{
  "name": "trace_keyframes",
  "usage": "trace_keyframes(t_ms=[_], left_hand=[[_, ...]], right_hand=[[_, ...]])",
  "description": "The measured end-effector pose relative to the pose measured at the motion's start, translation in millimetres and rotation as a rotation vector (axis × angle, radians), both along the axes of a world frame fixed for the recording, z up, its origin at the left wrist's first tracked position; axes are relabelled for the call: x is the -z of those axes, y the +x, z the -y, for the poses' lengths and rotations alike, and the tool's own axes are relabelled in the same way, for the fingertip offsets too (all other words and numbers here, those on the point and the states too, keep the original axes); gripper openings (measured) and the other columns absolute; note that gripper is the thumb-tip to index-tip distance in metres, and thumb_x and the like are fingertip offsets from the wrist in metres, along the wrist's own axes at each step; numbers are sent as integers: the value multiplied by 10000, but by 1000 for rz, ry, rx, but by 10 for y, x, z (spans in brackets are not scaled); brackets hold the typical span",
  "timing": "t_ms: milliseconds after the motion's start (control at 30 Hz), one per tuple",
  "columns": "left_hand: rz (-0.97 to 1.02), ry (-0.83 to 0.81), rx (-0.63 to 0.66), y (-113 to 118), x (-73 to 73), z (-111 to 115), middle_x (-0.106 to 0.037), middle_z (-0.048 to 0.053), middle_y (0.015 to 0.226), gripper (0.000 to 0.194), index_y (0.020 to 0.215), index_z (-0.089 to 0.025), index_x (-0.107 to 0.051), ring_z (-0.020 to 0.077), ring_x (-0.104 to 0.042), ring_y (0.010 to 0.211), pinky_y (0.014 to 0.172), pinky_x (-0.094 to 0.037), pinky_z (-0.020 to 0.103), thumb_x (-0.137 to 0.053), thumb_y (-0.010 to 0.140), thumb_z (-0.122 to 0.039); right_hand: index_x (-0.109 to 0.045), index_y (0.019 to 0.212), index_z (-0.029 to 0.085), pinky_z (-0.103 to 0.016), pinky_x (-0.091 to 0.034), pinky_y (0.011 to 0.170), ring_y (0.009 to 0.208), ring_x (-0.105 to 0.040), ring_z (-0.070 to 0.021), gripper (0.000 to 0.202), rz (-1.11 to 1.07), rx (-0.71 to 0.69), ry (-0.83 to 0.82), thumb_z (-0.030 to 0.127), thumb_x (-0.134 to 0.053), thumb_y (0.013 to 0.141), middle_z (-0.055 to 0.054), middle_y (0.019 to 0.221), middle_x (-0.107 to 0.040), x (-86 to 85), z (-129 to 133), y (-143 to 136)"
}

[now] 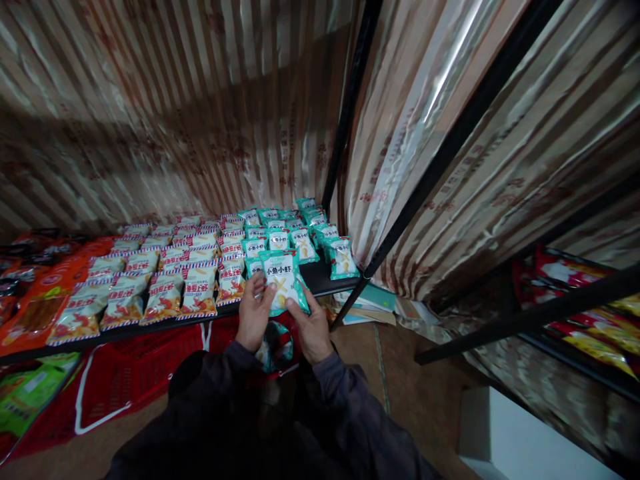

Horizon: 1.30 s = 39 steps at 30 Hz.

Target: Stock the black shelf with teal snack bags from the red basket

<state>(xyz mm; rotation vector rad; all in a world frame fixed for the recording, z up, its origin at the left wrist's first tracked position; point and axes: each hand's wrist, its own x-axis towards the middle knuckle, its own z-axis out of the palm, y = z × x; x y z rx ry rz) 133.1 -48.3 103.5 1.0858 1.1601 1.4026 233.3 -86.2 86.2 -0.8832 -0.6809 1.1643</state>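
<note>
A teal and white snack bag (280, 280) is held upright in front of me, its printed face toward me. My right hand (313, 325) grips its lower right side, thumb on the front. On the opposite edge, my left hand (254, 313) has its thumb against the bag and its fingers curled by the side. Right behind stand rows of matching teal snack bags (303, 244) on a black shelf (320, 277). To their left are rows of white snack bags (165, 293) with striped edges. More teal packaging (277, 343) shows below my hands, partly hidden.
A red basket (135, 367) with a white handle sits under the shelf's front edge. Orange bags (47, 293) fill the left end. Black posts (350, 100) rise at the right corner. Books (370, 303), a white box (525, 433) and another shelf with red bags (575, 273) are rightward.
</note>
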Motion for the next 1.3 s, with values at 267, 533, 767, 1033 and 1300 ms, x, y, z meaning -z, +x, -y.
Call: trace_keyframes(t_ms=[267, 533, 767, 1033, 1300], left_hand=[[-122, 189, 27, 48, -65, 86, -542, 80, 1188, 334, 1126, -215, -589, 184, -536, 1058, 867, -467, 302, -552, 799, -274], [250, 28, 208, 38, -249, 223, -630, 43, 1112, 346, 1077, -215, -532, 168, -592, 1030, 892, -451, 282, -612, 794, -397], [385, -80, 237, -14, -274, 135, -664, 41, 994, 386, 985, -188, -568, 170, -631, 920, 842, -472, 285, -664, 732, -463], [310, -114, 177, -90, -289, 143, -678, 83, 1001, 343, 915, -207, -632, 253, -604, 1038, 908, -480, 364, -643, 717, -486], [75, -50, 246, -163, -353, 294, -713, 78, 856, 203, 710, -235, -685, 290, -633, 951, 802, -538, 372, -692, 660, -431]], right_hand=[[-438, 1361, 184, -454, -384, 1054, 1238, -483, -260, 556, 819, 239, 125, 324, -566, 838, -111, 1357, -509, -16, 135, 90], [-321, 1426, 213, -496, -376, 1036, 1307, -361, -271, 612, 1472, 386, 345, 127, -478, 841, -144, 1425, -395, -135, 344, 33], [-398, 1372, 201, -526, -369, 1013, 1322, -305, -291, 594, 1597, 346, 421, 76, -495, 800, -156, 1413, -391, -108, 467, -138], [-484, 1298, 231, -484, -323, 1069, 1290, -401, -248, 445, 1052, 228, 351, 303, -529, 861, -102, 1367, -486, -107, 327, 58], [-666, 997, 198, -335, -510, 781, 856, -660, -207, 488, 82, -28, -87, 512, -745, 632, -42, 907, -726, -222, -153, 325]])
